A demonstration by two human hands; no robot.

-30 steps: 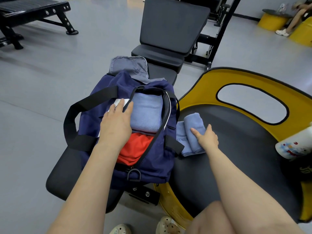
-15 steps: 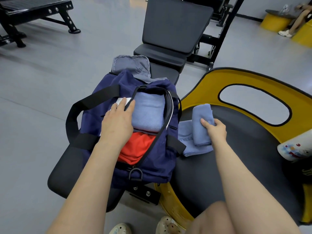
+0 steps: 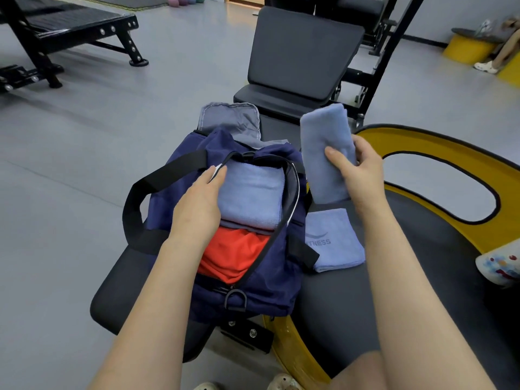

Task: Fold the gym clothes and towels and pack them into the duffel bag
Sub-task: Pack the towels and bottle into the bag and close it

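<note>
A navy duffel bag [image 3: 278, 288] lies open on a black bench pad. Inside it a folded light-blue towel [image 3: 250, 195] sits above an orange-red garment [image 3: 233, 254]. My left hand [image 3: 201, 202] rests on the bag's left opening edge, fingers straight beside the packed towel. My right hand [image 3: 357, 170] grips a rolled light-blue towel [image 3: 326, 147] and holds it in the air just right of the bag. Another folded blue towel with "FITNESS" lettering [image 3: 334, 240] lies on the black seat beside the bag.
The black and yellow round seat [image 3: 439, 153] fills the right side. A black bench backrest [image 3: 304, 52] stands beyond the bag. A white patterned bottle [image 3: 501, 266] lies at the right edge. Another bench [image 3: 70, 26] stands far left; a person's leg shows far right.
My right hand has lifted the rolled towel off the seat and moved it up and toward the bag, uncovering the folded FITNESS towel. The left hand stays on the bag.
</note>
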